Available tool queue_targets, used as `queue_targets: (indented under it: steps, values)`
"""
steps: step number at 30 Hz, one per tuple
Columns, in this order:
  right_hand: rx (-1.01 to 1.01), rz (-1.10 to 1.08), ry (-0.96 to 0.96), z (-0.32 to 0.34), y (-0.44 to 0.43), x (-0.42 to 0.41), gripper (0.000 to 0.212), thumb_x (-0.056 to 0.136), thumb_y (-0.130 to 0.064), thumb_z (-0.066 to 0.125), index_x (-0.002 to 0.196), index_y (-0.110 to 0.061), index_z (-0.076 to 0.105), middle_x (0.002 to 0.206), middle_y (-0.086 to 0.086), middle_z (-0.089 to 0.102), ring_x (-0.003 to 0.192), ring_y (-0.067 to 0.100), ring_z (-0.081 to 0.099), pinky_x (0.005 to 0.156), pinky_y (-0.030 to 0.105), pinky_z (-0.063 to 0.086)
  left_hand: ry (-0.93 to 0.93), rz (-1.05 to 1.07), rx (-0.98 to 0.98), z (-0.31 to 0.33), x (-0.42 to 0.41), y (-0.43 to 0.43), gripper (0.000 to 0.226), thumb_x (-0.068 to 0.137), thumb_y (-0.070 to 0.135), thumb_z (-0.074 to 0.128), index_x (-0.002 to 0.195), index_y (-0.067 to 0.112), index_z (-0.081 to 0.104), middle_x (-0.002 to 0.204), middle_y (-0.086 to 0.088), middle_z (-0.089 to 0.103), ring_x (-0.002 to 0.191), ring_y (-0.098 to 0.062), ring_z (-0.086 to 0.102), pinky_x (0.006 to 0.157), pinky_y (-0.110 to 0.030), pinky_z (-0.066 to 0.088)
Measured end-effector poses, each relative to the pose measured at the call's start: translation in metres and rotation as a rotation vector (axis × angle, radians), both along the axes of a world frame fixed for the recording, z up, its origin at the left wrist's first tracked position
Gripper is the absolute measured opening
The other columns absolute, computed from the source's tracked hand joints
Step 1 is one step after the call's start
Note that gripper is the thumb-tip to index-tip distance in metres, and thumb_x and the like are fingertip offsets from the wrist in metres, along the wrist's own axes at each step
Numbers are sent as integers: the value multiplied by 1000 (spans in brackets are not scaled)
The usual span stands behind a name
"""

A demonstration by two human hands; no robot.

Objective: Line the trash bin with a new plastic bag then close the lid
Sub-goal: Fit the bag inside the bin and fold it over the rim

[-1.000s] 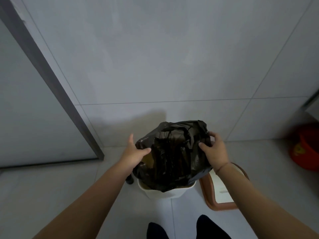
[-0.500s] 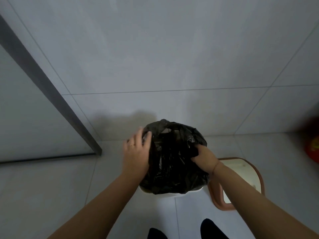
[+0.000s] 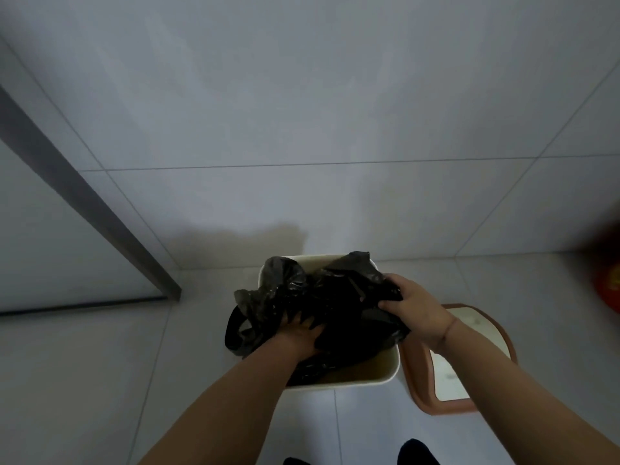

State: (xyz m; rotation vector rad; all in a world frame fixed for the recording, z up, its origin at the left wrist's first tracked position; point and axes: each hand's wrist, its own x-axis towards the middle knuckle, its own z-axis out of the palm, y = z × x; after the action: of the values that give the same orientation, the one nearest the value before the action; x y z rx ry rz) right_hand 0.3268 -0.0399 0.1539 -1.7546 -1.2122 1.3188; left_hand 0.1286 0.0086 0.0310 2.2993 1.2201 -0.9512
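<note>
Black plastic bag (image 3: pixel 322 307) is sitting crumpled inside the cream bin (image 3: pixel 385 374). The left hand (image 3: pixel 300 337) is pressing flat into it; the right hand (image 3: pixel 417 310) is clutching bag plastic at three o'clock. The brown-rimmed lid (image 3: pixel 469 407) is lying beside the bin, at four o'clock.

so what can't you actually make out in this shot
- Bin floor: head view, the black plastic bag fills the trash bin.
- Left hand fingertips: head view, buried in the bag's folds.
- Right hand grip: head view, its fingers curl into the bag, so the contact is hidden.
- Red object: head view, blurred and cut off by the right edge.
- Lid: head view, partly behind the right forearm.
</note>
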Motion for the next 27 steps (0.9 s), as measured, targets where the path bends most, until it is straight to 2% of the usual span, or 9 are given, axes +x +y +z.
queue_targets:
  steps: [6, 9, 11, 13, 17, 20, 22, 24, 27]
  values:
    - [38, -103, 81, -6, 2, 5, 41, 83, 16, 48, 119, -2, 58, 110, 18, 64, 102, 29, 60, 96, 39, 48, -34, 56, 37, -8, 18, 1, 66, 94, 43, 36, 151, 32, 4, 162, -9, 0, 147, -36, 0, 116, -54, -2]
    - [42, -132, 109, -4, -6, 8, 32, 84, 12, 50, 110, -3, 62, 96, 14, 67, 90, 25, 63, 85, 33, 51, -132, 28, 162, 29, 21, -5, 53, 92, 26, 41, 144, 23, 32, 148, -15, 39, 135, -36, 35, 111, -46, 25]
    - [32, -152, 153, -1, -11, 9, 27, 85, 10, 51, 105, -3, 63, 88, 11, 67, 81, 22, 63, 75, 26, 53, -281, -20, 320, 63, 13, -15, 37, 87, 16, 43, 123, 18, 56, 120, -11, 63, 112, -34, 57, 90, -38, 42]
    - [15, -193, 228, 3, -16, 11, 25, 85, 11, 49, 102, -2, 62, 89, 15, 66, 81, 26, 63, 75, 31, 52, -471, -44, 584, 95, -6, -29, 28, 79, 14, 47, 101, 17, 65, 102, -7, 67, 98, -32, 61, 79, -38, 43]
    - [-45, -322, 593, 9, -17, 12, 33, 82, 21, 30, 88, 4, 57, 66, 15, 65, 60, 24, 65, 58, 28, 57, -434, 125, 974, 126, -61, -40, 20, 66, 20, 63, 85, 19, 68, 133, -15, 57, 125, -37, 50, 104, -53, 29]
    - [-64, -512, 824, 9, -12, 13, 31, 81, 16, 20, 85, 1, 47, 54, 11, 48, 41, 16, 52, 55, 29, 53, -332, 354, 759, 127, -88, -28, 37, 71, 11, 66, 107, 19, 66, 155, -16, 29, 133, -41, 40, 108, -55, 27]
    - [-99, -543, 871, 11, -11, 15, 20, 86, 0, 27, 84, -5, 47, 57, 6, 43, 40, 13, 45, 62, 32, 46, -465, 523, 593, 130, -96, -16, 37, 75, 4, 59, 111, 14, 59, 158, -14, 17, 125, -40, 48, 100, -46, 39]
    - [-86, -452, 591, 13, -11, 19, 12, 90, -14, 44, 98, -8, 50, 77, 8, 53, 56, 15, 57, 66, 32, 46, -521, 509, 618, 131, -98, -10, 36, 71, 8, 66, 105, 12, 54, 156, -18, 21, 120, -42, 52, 97, -47, 41]
    - [133, -166, -433, 9, -15, 20, 78, 76, -35, 69, 140, -21, 28, 139, 11, 36, 125, 28, 43, 108, 46, 35, -428, 173, 776, 121, -89, -15, 77, 53, 34, 82, 120, 14, 51, 151, -19, 34, 132, -40, 43, 105, -61, 32]
